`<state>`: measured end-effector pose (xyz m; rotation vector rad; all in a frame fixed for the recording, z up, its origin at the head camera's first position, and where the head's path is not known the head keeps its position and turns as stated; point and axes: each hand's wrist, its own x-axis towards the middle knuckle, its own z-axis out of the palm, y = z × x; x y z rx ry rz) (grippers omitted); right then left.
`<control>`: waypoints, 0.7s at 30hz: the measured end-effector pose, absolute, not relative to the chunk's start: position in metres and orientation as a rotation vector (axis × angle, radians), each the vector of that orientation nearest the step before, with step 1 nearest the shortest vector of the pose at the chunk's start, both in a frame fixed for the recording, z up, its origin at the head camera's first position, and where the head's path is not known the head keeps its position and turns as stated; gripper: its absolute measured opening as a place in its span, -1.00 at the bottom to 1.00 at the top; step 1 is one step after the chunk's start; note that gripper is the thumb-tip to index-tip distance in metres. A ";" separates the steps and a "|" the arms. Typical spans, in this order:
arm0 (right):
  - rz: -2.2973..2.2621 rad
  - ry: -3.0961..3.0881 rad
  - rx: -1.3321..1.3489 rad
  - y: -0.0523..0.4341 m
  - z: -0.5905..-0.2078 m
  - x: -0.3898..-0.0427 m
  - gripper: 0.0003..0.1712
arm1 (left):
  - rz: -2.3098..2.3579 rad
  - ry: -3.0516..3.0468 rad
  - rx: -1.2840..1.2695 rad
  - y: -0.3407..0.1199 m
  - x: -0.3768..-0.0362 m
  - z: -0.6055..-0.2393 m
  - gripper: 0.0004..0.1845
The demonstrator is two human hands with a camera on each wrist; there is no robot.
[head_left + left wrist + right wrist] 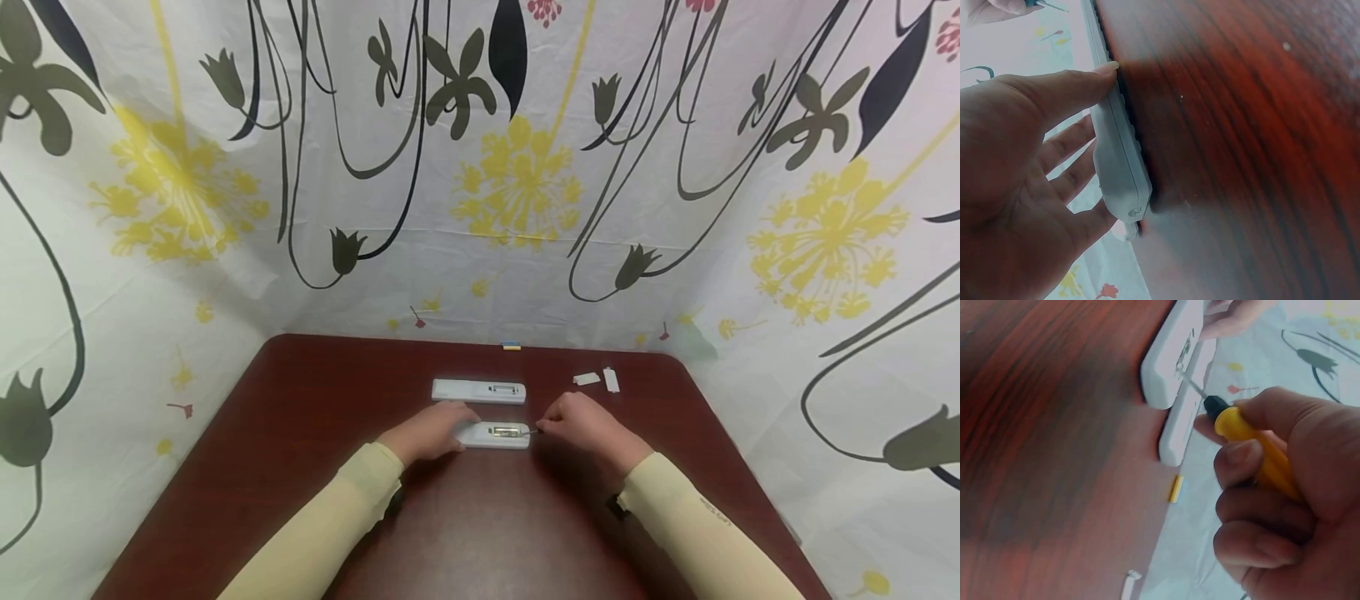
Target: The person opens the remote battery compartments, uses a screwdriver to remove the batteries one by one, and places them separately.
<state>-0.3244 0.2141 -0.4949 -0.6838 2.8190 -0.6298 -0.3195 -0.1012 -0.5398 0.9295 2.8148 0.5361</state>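
Two white remote controls lie on the dark red table [465,533]. My left hand [431,433] holds down the left end of the near remote [497,434], thumb and fingers along its sides [1113,144]. Its battery bay faces up, uncovered. My right hand [581,423] grips a yellow-handled screwdriver [1254,440], and its thin metal tip [1190,383] touches the near remote [1169,359] at the bay's right end. The far remote [478,390] lies untouched behind it [1182,428].
Two small white covers [600,379] lie at the table's far right. A small yellow-blue piece [512,345] sits at the back edge [1175,489]. A floral curtain encloses the table on three sides.
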 end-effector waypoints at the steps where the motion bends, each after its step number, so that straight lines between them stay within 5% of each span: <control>1: -0.612 2.820 -0.692 0.212 -0.493 -0.325 -0.63 | 0.535 2.816 0.928 -0.101 -0.320 -0.540 -0.51; 9: -0.359 2.878 -0.773 0.188 -0.475 -0.329 -0.45 | 0.554 2.814 0.961 -0.101 -0.320 -0.542 -0.52; 21: -0.039 2.908 -0.709 0.146 -0.458 -0.332 -0.86 | 0.556 2.820 0.997 -0.102 -0.323 -0.545 -0.52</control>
